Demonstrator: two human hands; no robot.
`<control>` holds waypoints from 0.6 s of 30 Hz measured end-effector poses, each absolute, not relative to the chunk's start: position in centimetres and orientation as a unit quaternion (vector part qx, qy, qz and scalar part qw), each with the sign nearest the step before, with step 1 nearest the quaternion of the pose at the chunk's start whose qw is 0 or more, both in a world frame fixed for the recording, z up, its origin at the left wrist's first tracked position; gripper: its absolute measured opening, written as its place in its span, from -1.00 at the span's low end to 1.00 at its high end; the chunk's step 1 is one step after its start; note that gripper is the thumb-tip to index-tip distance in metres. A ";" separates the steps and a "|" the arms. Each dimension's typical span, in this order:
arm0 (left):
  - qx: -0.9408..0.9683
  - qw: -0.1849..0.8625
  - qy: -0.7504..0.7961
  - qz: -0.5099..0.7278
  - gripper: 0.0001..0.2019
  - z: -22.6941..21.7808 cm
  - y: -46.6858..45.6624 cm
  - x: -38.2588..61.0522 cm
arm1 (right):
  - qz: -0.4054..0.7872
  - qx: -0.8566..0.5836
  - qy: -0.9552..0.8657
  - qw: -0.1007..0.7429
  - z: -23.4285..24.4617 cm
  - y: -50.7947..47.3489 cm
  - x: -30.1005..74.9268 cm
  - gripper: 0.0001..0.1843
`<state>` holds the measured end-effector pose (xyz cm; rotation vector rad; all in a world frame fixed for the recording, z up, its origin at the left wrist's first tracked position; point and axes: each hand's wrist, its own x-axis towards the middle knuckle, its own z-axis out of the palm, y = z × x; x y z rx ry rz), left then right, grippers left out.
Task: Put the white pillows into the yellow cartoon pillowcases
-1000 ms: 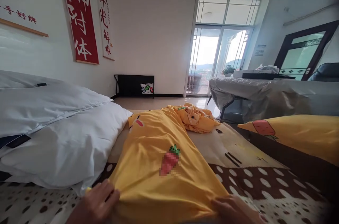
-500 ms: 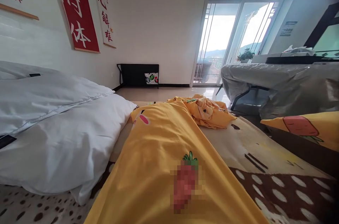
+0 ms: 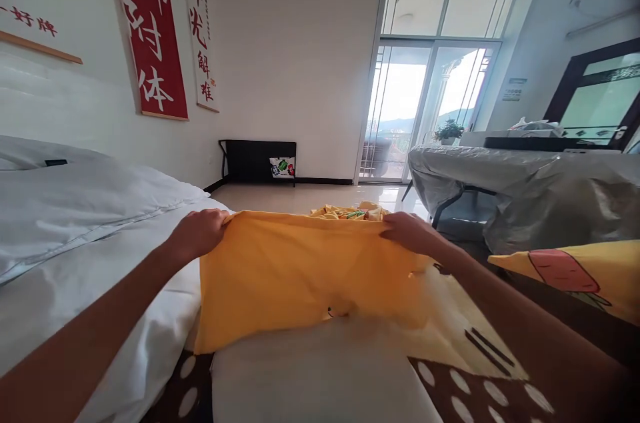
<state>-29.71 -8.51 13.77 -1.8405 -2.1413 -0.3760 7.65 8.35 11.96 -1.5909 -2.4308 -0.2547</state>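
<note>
A yellow pillowcase (image 3: 300, 263) hangs stretched between my two hands in front of me. My left hand (image 3: 206, 231) is closed on its upper left corner, beside the white quilt. At the upper right corner, my right hand (image 3: 406, 231) grips the fabric with curled fingers. The lower part of the cloth is blurred and falls over the far end of a white pillow (image 3: 320, 373). Beneath the pillow lies a brown and cream patterned blanket (image 3: 463, 386). A rumpled heap of yellow printed cloth (image 3: 345, 211) shows just behind the pillowcase's top edge.
On the left a thick white quilt (image 3: 125, 263) is piled up. Another yellow cloth with a carrot print (image 3: 565, 269) lies at the right. Beyond stand a plastic-covered table (image 3: 465, 166), a black folded frame (image 3: 250, 161) against the wall and a glass sliding door (image 3: 400, 96).
Both my hands have come into view, holding up the pillowcase by its edge. Its near part no longer spreads toward me, and the white pillow now shows. The view has tilted upward slightly.
</note>
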 end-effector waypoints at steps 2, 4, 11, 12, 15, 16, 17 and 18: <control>-0.620 0.157 -0.760 -0.118 -0.64 12.2 -5.9 -29.9 | -0.088 -0.571 -0.805 0.134 10.6 10.6 5.6 -0.85; -0.609 0.157 -0.768 -0.119 -0.58 10.1 -3.9 -30.2 | -0.085 -0.584 -0.793 0.152 9.0 12.4 4.2 -0.81; -0.563 0.194 -0.786 -0.168 -0.61 6.6 1.4 -32.7 | -0.077 -0.614 -0.765 0.176 5.1 17.9 2.2 -0.71; -0.555 0.192 -0.792 -0.168 -0.62 6.4 2.3 -33.1 | -0.080 -0.616 -0.763 0.177 4.7 18.4 2.2 -0.71; -0.526 0.193 -0.811 -0.169 -0.66 5.2 4.4 -32.6 | -0.128 -0.620 -0.751 0.187 3.5 18.9 1.6 -0.66; -0.526 0.202 -0.808 -0.173 -0.64 4.7 4.9 -31.7 | -0.149 -0.614 -0.748 0.203 3.0 18.6 1.1 -0.60; -0.545 0.213 -0.791 -0.180 -0.61 4.1 5.3 -30.4 | -0.161 -0.599 -0.752 0.226 2.6 18.0 0.4 -0.55; -0.579 0.219 -0.762 -0.190 -0.56 3.4 5.6 -28.8 | -0.156 -0.568 -0.769 0.248 2.1 17.4 -0.5 -0.51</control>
